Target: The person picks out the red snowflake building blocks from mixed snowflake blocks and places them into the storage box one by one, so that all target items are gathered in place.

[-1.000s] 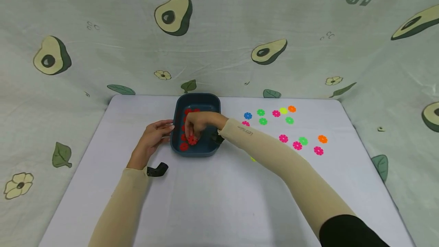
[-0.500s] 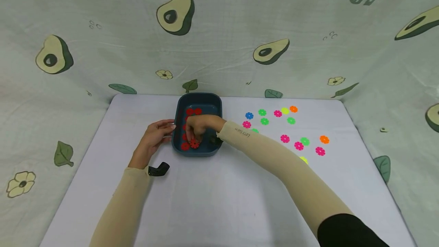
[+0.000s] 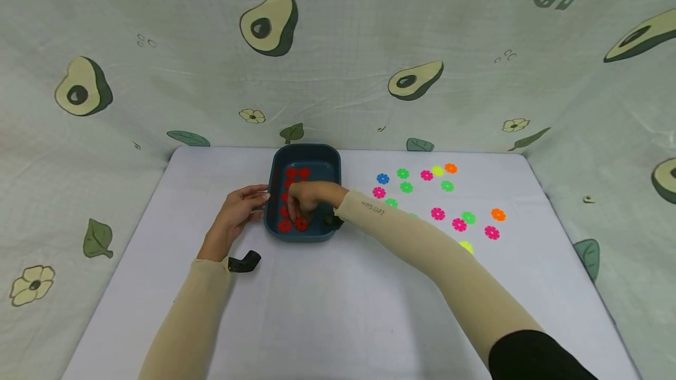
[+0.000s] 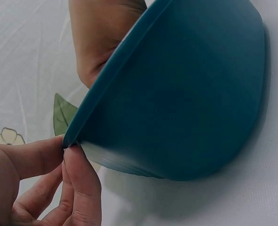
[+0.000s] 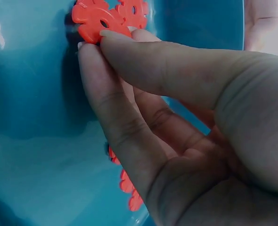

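A dark blue, rounded rectangular tray [image 3: 331,164] stands at the back of the white table. My left hand [image 3: 236,214] pinches its left rim, thumb on one side and fingers on the other, as the left wrist view shows. Inside the tray, my right hand [image 3: 307,197] reaches down with thumb and index fingertips at the edge of a red notched plastic disc [image 5: 93,21], pinching it close over the floor near the front wall. Other red discs [image 3: 284,226] lie along the tray's left side, partly hidden by the right hand.
Loose notched discs lie on the table right of the tray: pink [image 3: 438,213], green [image 3: 403,173], orange [image 3: 498,214], yellow [image 3: 466,246] and one blue disc [image 3: 382,178]. The right forearm sleeve [image 3: 401,227] covers part of them. A patterned cloth [image 3: 338,75] hangs behind the table.
My right hand has shifted slightly toward the tray's front with the red disc, which now sits lower beside another red disc. The left hand has stayed at the rim.
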`<state>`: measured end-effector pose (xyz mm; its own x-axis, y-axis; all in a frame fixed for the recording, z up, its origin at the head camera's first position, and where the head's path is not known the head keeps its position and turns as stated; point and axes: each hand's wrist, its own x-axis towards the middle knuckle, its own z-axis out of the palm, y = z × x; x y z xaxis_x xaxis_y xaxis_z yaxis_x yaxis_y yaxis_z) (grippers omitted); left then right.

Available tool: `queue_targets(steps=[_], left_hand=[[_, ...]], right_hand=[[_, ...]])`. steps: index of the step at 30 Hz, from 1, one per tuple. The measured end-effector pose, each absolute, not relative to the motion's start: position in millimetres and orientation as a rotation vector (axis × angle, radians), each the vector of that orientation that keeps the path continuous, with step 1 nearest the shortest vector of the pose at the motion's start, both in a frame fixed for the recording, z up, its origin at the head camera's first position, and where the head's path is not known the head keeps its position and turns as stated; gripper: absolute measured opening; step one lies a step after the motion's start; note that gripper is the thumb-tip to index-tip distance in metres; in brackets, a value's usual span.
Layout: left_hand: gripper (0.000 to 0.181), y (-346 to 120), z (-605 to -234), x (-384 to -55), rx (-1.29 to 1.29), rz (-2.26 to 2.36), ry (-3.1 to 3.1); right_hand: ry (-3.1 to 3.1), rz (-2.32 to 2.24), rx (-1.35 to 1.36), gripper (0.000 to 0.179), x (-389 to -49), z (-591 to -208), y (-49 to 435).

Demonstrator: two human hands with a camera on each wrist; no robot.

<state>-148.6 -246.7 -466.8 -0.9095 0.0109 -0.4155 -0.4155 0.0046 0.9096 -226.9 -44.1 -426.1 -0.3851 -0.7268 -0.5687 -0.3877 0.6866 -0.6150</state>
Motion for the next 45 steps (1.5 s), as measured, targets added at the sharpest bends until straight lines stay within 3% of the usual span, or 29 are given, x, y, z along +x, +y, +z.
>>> queue_targets(steps=[19,29,45], left_hand=[[0.054,-240,-466,-153,-0.422,1.93,2.004],[0.056,-244,-466,-153,-0.361,1.955,1.991],[0.057,-246,-469,-150,-0.374,1.886,2.016]], right_hand=[[2.078,-0.848,-0.942,0.025,-226,-392,13],[2.061,-1.131,-0.781,0.025,-207,-375,68],[2.205,-1.214,-0.589,0.026,-181,-381,150]])
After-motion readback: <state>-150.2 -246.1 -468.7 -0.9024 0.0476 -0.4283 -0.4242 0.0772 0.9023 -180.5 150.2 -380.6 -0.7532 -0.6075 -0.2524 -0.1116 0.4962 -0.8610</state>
